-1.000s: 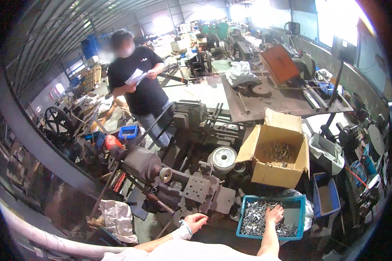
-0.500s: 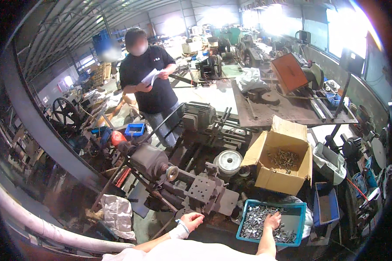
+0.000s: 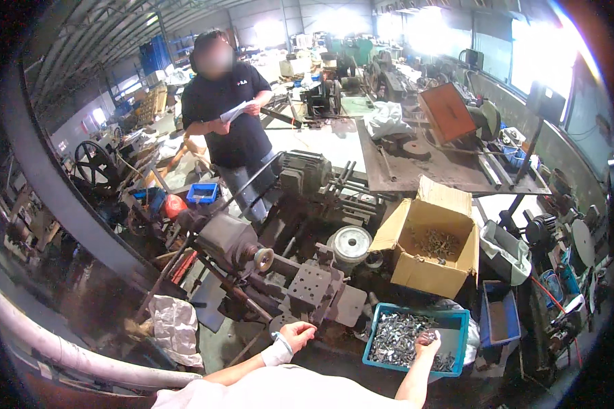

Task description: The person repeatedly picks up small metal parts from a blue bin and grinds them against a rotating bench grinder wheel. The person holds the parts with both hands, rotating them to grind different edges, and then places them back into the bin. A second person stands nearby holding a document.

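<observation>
My right hand (image 3: 426, 346) is over the teal plastic bin (image 3: 465, 334), fingers curled round a few small metal parts (image 3: 426, 336). A heap of small grey metal parts (image 3: 397, 335) fills the bin's left and middle; their exact kind is too small to make out. My left hand (image 3: 297, 335), with a white band at the wrist, is held closed beside the dark machine's round lower part. Whether anything is pinched in its fingers cannot be seen. Just beyond the hands stands the machine with its drilled metal block (image 3: 314, 286) and small handwheel (image 3: 263, 259).
An open cardboard box (image 3: 433, 273) with brownish small parts stands beyond the bin. To its right are a lined dark container (image 3: 505, 252) and a blue bin (image 3: 500, 313). Across the machine, a person (image 3: 228, 116) holds papers. A pale pipe (image 3: 95, 365) runs along the lower left.
My right hand has lifted slightly from the heap, and metal parts now show in its fingers. My left hand stays closed near the machine. The view has shifted slightly; the person's papers are lower.
</observation>
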Available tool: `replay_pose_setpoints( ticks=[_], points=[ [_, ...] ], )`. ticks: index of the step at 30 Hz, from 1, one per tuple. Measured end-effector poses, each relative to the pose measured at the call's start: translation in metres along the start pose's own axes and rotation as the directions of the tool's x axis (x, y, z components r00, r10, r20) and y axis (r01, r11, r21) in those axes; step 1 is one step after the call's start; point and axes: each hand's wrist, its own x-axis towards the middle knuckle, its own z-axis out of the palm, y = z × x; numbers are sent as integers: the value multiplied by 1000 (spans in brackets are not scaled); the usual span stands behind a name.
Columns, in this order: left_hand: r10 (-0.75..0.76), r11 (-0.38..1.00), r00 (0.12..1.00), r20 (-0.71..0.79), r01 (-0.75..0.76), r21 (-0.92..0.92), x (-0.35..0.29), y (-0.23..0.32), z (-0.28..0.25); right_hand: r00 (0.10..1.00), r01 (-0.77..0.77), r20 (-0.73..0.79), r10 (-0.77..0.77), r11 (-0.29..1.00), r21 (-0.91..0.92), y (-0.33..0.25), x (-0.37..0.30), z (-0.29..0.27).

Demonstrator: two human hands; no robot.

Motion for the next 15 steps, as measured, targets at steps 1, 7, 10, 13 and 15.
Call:
replay_pose_setpoints(
  ticks=[1,7,10,13,15],
  points=[
    [-7,1000,1000,3,7,5,0,0,-1,996,72,-45,-71,997,19,1,-5,0],
    [22,999,999,37,-23,45,2,0,-4,948,213,212,-239,967,137,-9,3,-35],
    [16,999,999,29,-17,46,0,-4,-7,916,219,332,-224,974,53,-10,3,-48],
    [13,1000,999,34,-13,-7,-2,-7,-13,950,250,207,-234,967,-52,0,-17,-32],
    [24,1000,999,32,-23,-18,-3,-7,-17,959,266,137,-250,957,-118,-2,-8,-39]
  ],
)
